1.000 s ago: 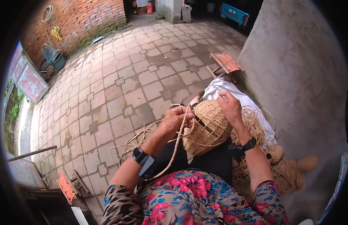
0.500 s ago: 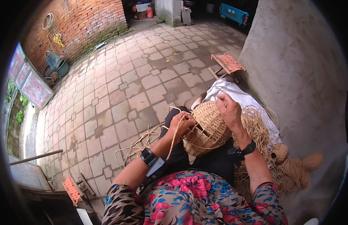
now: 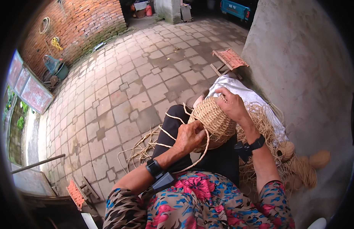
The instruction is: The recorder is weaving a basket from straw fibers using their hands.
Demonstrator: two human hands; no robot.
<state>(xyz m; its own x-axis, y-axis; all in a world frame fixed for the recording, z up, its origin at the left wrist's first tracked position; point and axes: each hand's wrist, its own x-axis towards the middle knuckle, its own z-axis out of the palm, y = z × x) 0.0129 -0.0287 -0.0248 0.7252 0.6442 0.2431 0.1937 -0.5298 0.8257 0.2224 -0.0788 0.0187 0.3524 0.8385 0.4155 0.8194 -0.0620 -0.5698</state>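
Observation:
A tan woven basket [image 3: 210, 116] rests tilted on my lap over dark trousers. My left hand [image 3: 190, 136] is closed at its left side, fingers pinched on a twisted straw cord [image 3: 204, 150] that loops down toward my shirt. Other cord ends [image 3: 170, 134] stick out to the left of the basket, across my knee. My right hand [image 3: 233, 108] grips the basket's far right part, its thumb and fingers bent over the weave. The fingertips of both hands are partly hidden.
Loose cord [image 3: 257, 122] and several balls of twine [image 3: 319, 159] lie at my right by a white sack [image 3: 238, 87]. A folding stool [image 3: 229, 59] stands ahead beside the grey wall [image 3: 303, 76]; another stool [image 3: 75, 194] is at lower left. Paving [image 3: 108, 99] spreads ahead.
My left hand has moved slightly right and down along the basket. The cord now bows in a loop to its right. The basket has turned a little under my right hand.

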